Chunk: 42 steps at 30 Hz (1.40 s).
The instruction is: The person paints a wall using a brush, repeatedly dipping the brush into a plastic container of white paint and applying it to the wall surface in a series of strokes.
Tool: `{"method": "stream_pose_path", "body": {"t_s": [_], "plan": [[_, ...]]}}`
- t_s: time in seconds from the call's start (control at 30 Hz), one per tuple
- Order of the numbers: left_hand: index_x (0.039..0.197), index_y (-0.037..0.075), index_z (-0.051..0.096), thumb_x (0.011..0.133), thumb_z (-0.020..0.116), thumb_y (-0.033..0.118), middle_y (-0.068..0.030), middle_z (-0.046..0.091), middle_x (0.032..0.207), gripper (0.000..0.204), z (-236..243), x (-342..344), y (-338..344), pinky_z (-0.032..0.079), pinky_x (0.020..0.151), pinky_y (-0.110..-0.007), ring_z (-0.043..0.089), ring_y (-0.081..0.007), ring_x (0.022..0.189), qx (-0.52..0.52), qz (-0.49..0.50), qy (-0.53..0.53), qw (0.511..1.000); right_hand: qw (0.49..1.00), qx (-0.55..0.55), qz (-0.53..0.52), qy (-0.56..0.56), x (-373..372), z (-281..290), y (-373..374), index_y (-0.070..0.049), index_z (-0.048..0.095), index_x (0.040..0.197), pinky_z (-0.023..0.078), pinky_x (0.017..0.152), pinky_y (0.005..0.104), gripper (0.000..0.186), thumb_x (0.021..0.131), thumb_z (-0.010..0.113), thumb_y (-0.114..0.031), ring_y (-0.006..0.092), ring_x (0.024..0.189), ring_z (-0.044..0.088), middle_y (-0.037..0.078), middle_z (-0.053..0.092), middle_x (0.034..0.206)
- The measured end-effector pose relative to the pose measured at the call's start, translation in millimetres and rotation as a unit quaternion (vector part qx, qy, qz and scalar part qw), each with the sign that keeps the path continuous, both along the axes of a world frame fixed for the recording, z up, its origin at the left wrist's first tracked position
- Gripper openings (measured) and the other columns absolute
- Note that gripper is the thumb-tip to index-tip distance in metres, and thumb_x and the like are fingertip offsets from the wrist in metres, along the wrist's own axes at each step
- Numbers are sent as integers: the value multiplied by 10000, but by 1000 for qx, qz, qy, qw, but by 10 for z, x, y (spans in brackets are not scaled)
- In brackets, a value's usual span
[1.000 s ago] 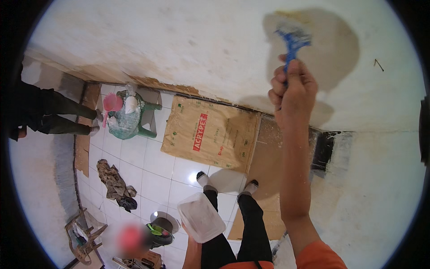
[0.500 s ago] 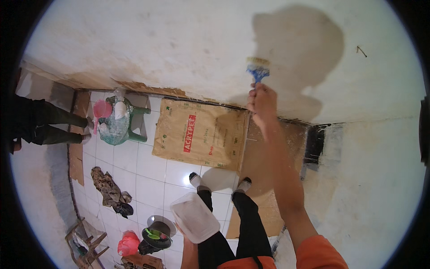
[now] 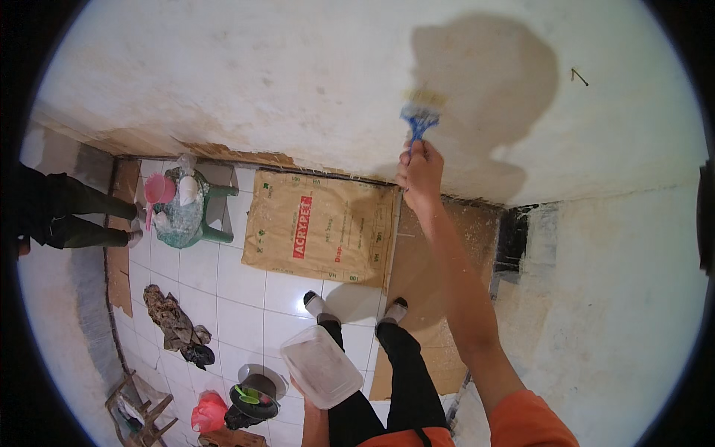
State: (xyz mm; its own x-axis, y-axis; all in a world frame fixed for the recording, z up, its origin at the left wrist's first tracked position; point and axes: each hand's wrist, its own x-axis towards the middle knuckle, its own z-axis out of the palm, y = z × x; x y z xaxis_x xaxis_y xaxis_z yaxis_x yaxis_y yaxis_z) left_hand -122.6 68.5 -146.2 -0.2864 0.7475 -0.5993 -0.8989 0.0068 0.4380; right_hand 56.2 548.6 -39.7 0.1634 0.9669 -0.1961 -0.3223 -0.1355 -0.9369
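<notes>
My right hand (image 3: 421, 177) is wrapped round the handle of a wide paintbrush (image 3: 421, 119) with a blue, paint-smeared body. Its pale bristles are up against the whitish wall (image 3: 298, 82), slightly blurred. Low in front of my legs, my left hand (image 3: 304, 389) holds a shallow rectangular white plastic container (image 3: 322, 366) by its left side. Most of that hand's fingers are hidden beneath the container, whose inside looks whitish. A dark shadow falls on the wall around and to the right of the brush.
A brown paper sack (image 3: 320, 231) and cardboard (image 3: 439, 276) cover the floor along the wall. A green stool (image 3: 179, 223) carries a pink dipper (image 3: 159, 189). Another person's legs (image 3: 93, 216) stand at left. A crumpled cloth (image 3: 170, 316), black basin (image 3: 257, 395) and nail (image 3: 579, 77) also show.
My right hand and the brush have shifted slightly left along the wall. The view has moved a little too; my left hand keeps hold of the container.
</notes>
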Motion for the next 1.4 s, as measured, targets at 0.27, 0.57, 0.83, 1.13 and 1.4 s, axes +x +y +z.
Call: {"method": "stream_pose_path", "body": {"t_s": [0.27,0.57,0.83,1.13,1.4], "plan": [[1458,159,350,865,479,637,-94,444,1430,773,34,84,-16,426,1035,-525,493,-318,1251,9,-5,0,1000,987,-138,66,52,354,979,23,-12,529,969,250,392,225,182,1002,415,-149,47,495,346,-16,444,675],[1439,146,381,903,421,601,-102,484,1393,704,43,198,16,457,997,-540,529,-327,1212,-17,29,-13,999,986,155,-53,2,334,1357,177,-32,534,948,273,363,223,201,1020,421,-182,49,436,359,-6,472,650],[1434,142,388,902,425,599,-101,494,1383,702,43,271,-13,462,993,-534,538,-324,1201,-13,-1,-14,1000,977,-211,18,16,553,-520,-80,-50,530,894,258,371,231,225,1019,414,-198,65,471,357,-13,444,646],[1428,136,396,902,430,596,-99,505,1373,699,29,414,-106,468,988,-527,548,-320,1189,-17,10,-16,1000,999,2,28,21,646,1705,-210,-10,531,987,227,389,218,201,1020,435,-184,45,468,324,-6,448,661],[1427,134,397,898,440,597,-97,509,1368,704,40,616,-57,469,988,-521,551,-315,1184,-1,-5,-17,1000,997,72,-1,23,788,436,64,-48,529,954,228,367,237,217,1026,437,-231,66,433,325,-8,436,608]]}}
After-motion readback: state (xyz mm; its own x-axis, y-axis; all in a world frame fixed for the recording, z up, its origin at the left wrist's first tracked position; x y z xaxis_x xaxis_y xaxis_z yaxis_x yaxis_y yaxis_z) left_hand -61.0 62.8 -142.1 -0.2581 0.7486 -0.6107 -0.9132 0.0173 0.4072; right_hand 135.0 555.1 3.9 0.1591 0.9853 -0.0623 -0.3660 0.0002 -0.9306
